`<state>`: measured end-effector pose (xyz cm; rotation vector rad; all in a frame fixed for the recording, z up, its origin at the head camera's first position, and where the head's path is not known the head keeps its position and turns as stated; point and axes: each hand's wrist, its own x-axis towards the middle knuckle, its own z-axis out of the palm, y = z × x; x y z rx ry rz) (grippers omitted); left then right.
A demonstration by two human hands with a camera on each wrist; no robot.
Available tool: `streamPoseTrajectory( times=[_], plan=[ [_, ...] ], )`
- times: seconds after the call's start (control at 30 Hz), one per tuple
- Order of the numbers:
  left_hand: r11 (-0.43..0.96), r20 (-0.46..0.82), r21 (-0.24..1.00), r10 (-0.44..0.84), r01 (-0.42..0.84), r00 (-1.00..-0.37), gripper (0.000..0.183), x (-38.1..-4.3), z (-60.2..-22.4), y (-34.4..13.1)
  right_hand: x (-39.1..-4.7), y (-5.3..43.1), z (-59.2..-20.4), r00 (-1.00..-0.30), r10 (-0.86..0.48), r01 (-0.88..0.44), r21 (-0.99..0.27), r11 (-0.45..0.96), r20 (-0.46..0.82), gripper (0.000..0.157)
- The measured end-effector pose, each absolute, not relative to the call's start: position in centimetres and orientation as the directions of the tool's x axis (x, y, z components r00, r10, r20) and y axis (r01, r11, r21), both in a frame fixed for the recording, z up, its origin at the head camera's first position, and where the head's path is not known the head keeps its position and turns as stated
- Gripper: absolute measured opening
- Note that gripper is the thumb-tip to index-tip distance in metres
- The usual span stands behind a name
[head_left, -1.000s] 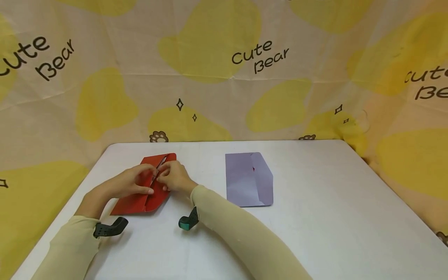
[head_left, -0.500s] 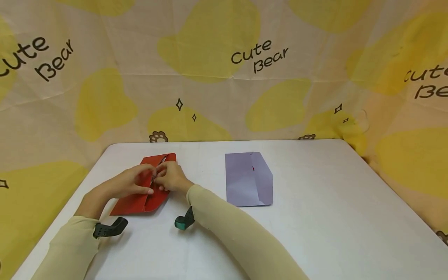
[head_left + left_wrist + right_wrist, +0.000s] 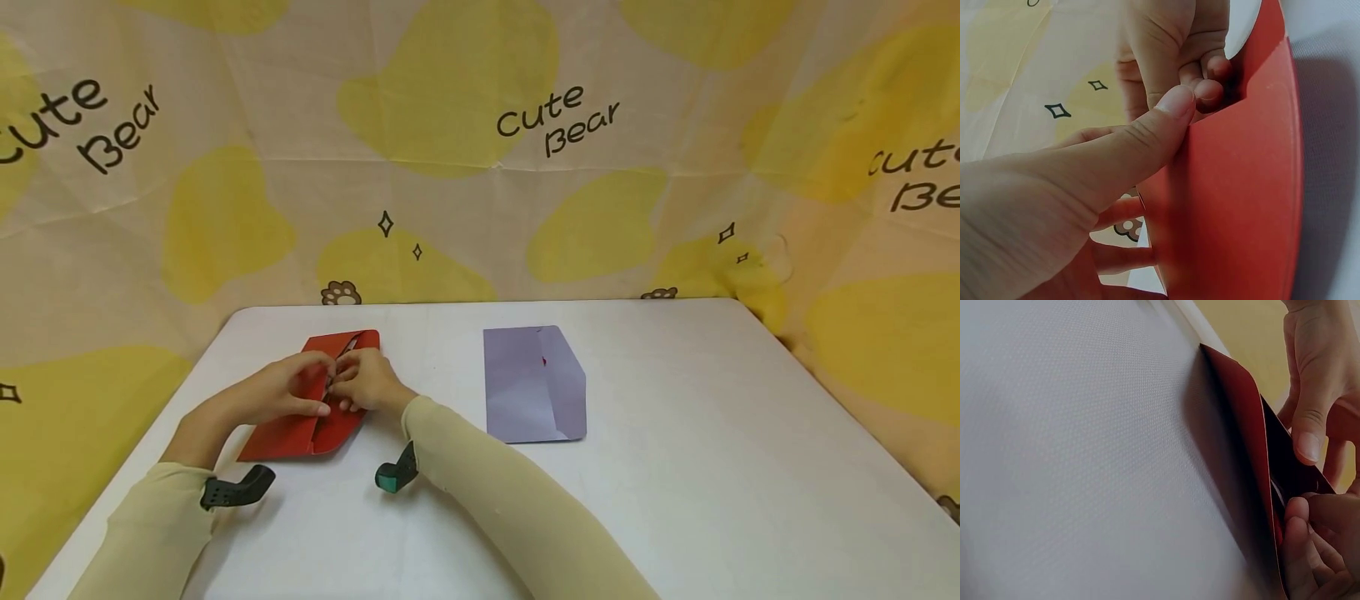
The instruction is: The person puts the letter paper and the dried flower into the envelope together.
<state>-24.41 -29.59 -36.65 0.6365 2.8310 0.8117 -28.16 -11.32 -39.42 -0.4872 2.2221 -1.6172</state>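
A red envelope [image 3: 288, 435] lies toward the table's left side, its pocket mouth gaping. My left hand [image 3: 277, 387] pinches the pocket's edge. In the left wrist view, its thumb [image 3: 1147, 131] is on one face of the red paper, and the other fingers lie behind it. My right hand [image 3: 367, 383] has its fingers bent at the mouth, beside the left fingertips. In the right wrist view, the right fingertips [image 3: 1297, 509] reach into the opening. A thin pale and dark item [image 3: 349, 344] shows inside; whether the right fingers pinch it is hidden.
A lilac envelope [image 3: 517, 383] lies to the right of the hands, with a small red mark [image 3: 544, 362] at its flap fold. The white table [image 3: 712, 467] ends at a printed cloth backdrop [image 3: 450, 208]. Dark bands sit on both wrists.
My right hand has shifted slightly left, its fingers closer to the left hand at the envelope's mouth. The left hand and both envelopes have stayed put.
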Motion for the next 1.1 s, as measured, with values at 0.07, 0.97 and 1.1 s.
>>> streamPoseTrajectory(
  times=[0.07, 0.97, 1.1],
  plan=[
    [0.769, -0.010, 0.530, 0.427, 0.358, -0.904, 0.053, -24.4, -36.6, -29.6, -28.2, -11.2, -39.5, -0.876, -0.476, -0.067, -0.959, 0.277, -0.077, 0.026],
    [0.773, -0.006, 0.517, 0.433, 0.368, -0.901, 0.052, -24.4, -36.5, -29.5, -28.5, -9.9, -38.8, -0.870, -0.491, -0.067, -0.974, 0.219, -0.051, 0.023],
    [0.771, -0.004, 0.518, 0.437, 0.372, -0.899, 0.052, -24.5, -36.6, -29.5, -28.6, -9.8, -38.8, -0.871, -0.489, -0.077, -0.974, 0.215, -0.039, 0.023]
  ],
)
